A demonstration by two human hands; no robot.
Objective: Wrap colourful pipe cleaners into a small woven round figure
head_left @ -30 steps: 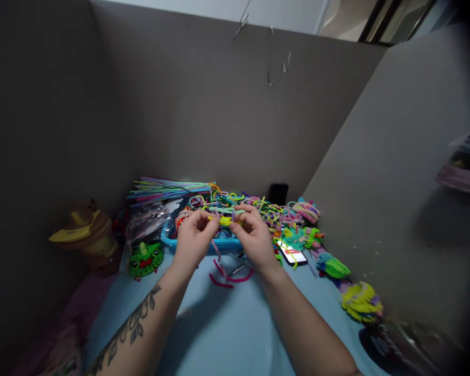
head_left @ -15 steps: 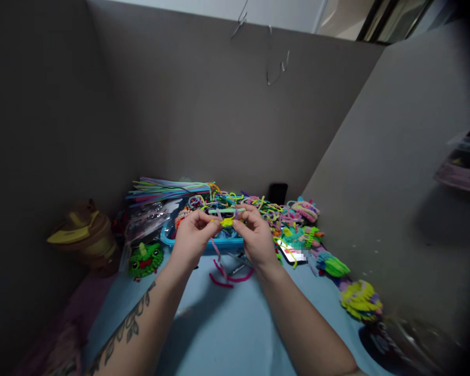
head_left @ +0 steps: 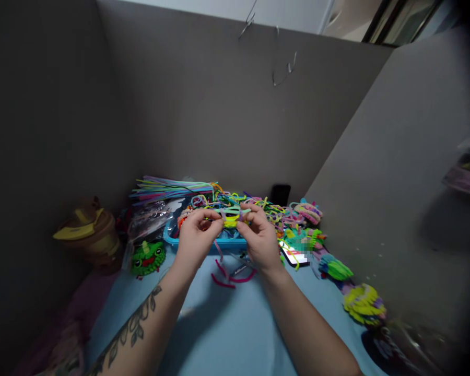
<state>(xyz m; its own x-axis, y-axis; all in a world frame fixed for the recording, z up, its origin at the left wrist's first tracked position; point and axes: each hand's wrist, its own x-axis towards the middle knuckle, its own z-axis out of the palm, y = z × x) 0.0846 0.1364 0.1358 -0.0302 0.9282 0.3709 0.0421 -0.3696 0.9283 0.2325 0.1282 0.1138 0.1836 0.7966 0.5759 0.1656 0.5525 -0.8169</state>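
Between my two hands is a small piece of bent pipe cleaners (head_left: 230, 223), yellow with pale green and lilac parts. My left hand (head_left: 199, 230) pinches its left end between thumb and fingers. At the right end, my right hand (head_left: 259, 232) grips it the same way. The piece hangs in the air in front of a blue tray (head_left: 172, 241). Below the hands, magenta and pink pipe cleaners (head_left: 224, 282) lie curled on the table beside a dark, slim tool (head_left: 241, 269) that I cannot make out clearly.
Many loose pipe cleaners (head_left: 274, 211) heap over the tray, with a straight bundle (head_left: 172, 189) behind. To the left are a green fuzzy face (head_left: 148, 258) and a brown pot (head_left: 97, 235). A lit phone (head_left: 293, 254) and a yellow fuzzy piece (head_left: 364, 304) lie right on the blue cloth (head_left: 227, 334).
The view has shifted slightly, so everything sits a little further right. Both hands keep their pinch, and the pale green strand over the yellow part now looks more bowed.
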